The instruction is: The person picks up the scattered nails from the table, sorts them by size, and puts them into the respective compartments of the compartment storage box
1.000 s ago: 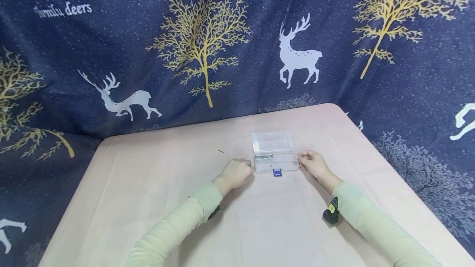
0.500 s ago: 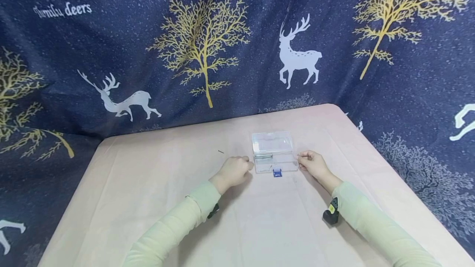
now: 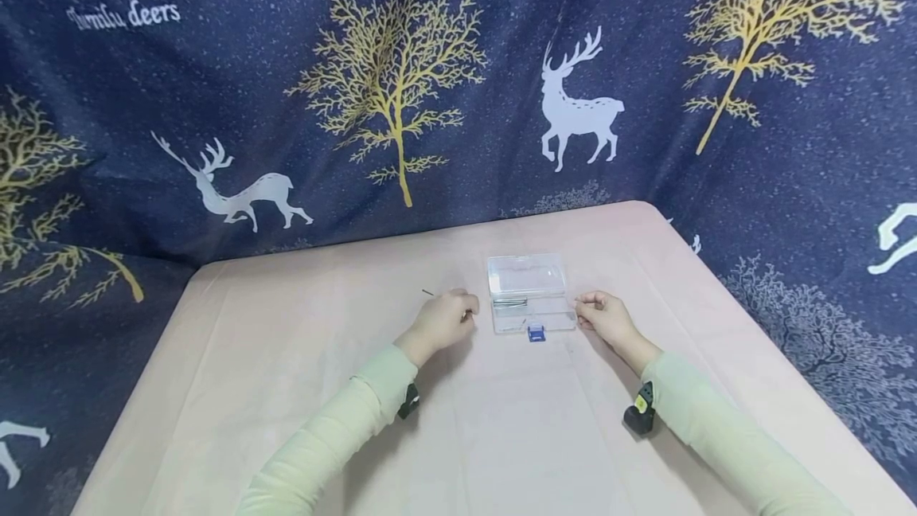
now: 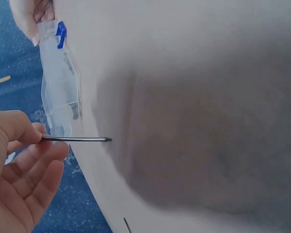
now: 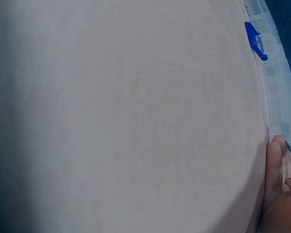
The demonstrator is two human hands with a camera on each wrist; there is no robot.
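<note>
My left hand (image 3: 444, 317) is to the left of the clear plastic box (image 3: 548, 323), apart from it. Between thumb and fingers it pinches a nail (image 4: 77, 139), a slim metal shaft with a dark pointed tip; its other end is hidden in the fingers. My right hand (image 3: 607, 317) holds the box's right end, fingertips (image 5: 276, 145) at the lower corner. The box's lid (image 3: 526, 273) stands open at the back, and a blue latch (image 3: 536, 334) hangs at the front. Several thin metal nails (image 3: 510, 302) lie in the back left compartment.
One more nail (image 4: 127, 224) lies loose on the pink-covered table (image 3: 286, 357), just beyond my left hand. A dark blue cloth (image 3: 458, 142) with deer and trees hangs behind the table's far edge. Black wrist cameras (image 3: 640, 412) sit below the sleeves.
My left hand has drawn back left from the box's side and risen toward the loose nail, turning slightly. The right hand and the box stay in place.
</note>
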